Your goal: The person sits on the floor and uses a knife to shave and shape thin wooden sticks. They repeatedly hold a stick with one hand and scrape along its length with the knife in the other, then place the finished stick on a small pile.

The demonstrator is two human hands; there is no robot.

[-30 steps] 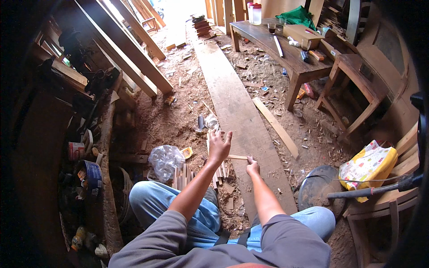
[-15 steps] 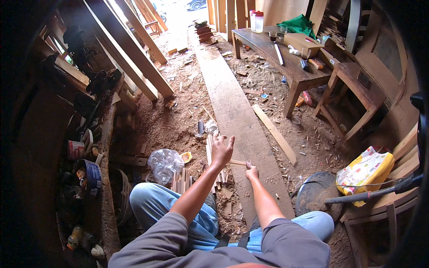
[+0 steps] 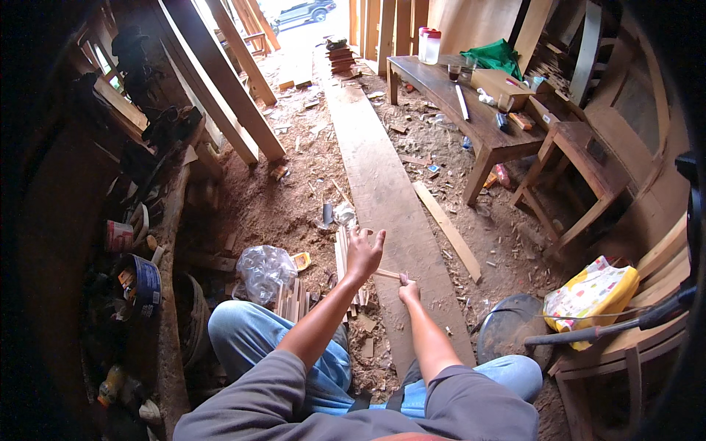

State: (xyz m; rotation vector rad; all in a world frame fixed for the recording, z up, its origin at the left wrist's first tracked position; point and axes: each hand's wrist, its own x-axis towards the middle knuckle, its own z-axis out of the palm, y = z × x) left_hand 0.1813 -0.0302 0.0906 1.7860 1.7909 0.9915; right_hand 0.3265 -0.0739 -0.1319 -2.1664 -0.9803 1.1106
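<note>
In the head view, the right hand grips a thin wood strip near its right end, just below the middle of the frame. The left hand, fingers spread and thumb apart, stands at its upper left; whether the palm touches the strip cannot be told. Over the past second the view tips upward, showing more of a vehicle at top, while the strip stays between the hands, the hold apparently unchanged. A long plank stretches toward upper centre, offering reach forward; a narrow board flanks its right edge, and a plastic bag crowds lower left.
</note>
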